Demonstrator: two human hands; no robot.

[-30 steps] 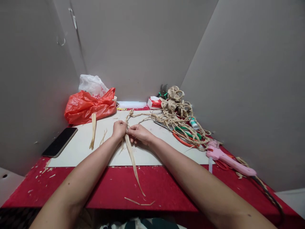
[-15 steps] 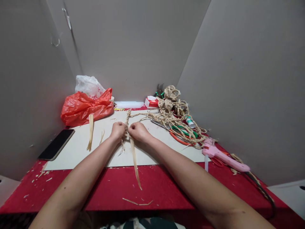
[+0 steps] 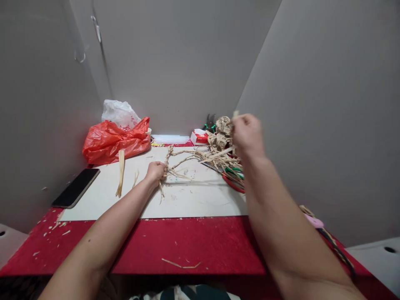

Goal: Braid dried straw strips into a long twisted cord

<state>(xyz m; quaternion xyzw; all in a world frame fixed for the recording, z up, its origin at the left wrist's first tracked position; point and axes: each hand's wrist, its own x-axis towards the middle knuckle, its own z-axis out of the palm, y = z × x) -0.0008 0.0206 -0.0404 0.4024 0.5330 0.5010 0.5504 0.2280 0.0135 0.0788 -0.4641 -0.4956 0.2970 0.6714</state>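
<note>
My left hand (image 3: 156,171) is closed on a thin braided straw cord (image 3: 169,155), over the middle of the white board (image 3: 200,204). Loose straw ends stick out below and to the right of its fingers. Raised at the right, my right hand (image 3: 248,131) has its fingers pinched on a pale straw strand (image 3: 236,113), and is slightly blurred. It hangs in front of the tangle of braided cord (image 3: 222,125). A flat pale strip stretches left and down from near that hand.
A phone (image 3: 76,188), a straw bundle (image 3: 121,173) and a red plastic bag (image 3: 115,141) are at the left. Scissors (image 3: 233,183) and a tissue pack (image 3: 199,137) lie right. The pink glue gun (image 3: 314,221) is partly hidden behind my right forearm.
My right hand has moved from beside my left hand up and to the right, with the strand drawn out. My left hand has stayed at the braid.
</note>
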